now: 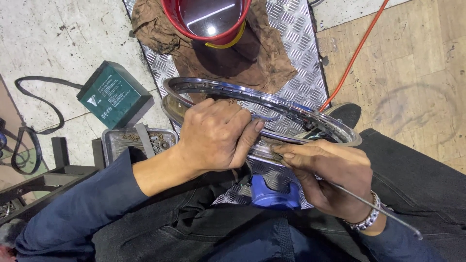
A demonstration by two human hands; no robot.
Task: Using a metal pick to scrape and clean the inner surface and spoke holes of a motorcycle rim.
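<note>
**Threading a spoke into a chrome rim**

From where I stand, the person sits low with a chrome wheel rim (272,104) across the lap, its far edge hanging over a strip of diamond-pattern metal plate (296,34) on the floor. The left hand (216,136) is clasped over the near side of the rim, fingers curled round it and the thumb pressing down near the inner channel. The right hand (330,177) pinches a thin steel spoke (383,211) between thumb and fingers; the spoke trails back past the wrist, which wears a metal bracelet (370,219), and its forward end meets the rim just under the left thumb, though the exact hole is hidden.

To do this well, I would judge that the rim wants holding dead still by the left hand while the right keeps the spoke in line with the hole's angle, not forcing it, so the chrome is not scratched and the spoke does not bend.

Around them: a red bucket (213,34) on a brown rag (262,60), a green box-shaped battery (114,94), a metal tray of small parts (141,140) beside the left forearm, an orange cable (354,53), and something blue (274,191) between the knees.
</note>
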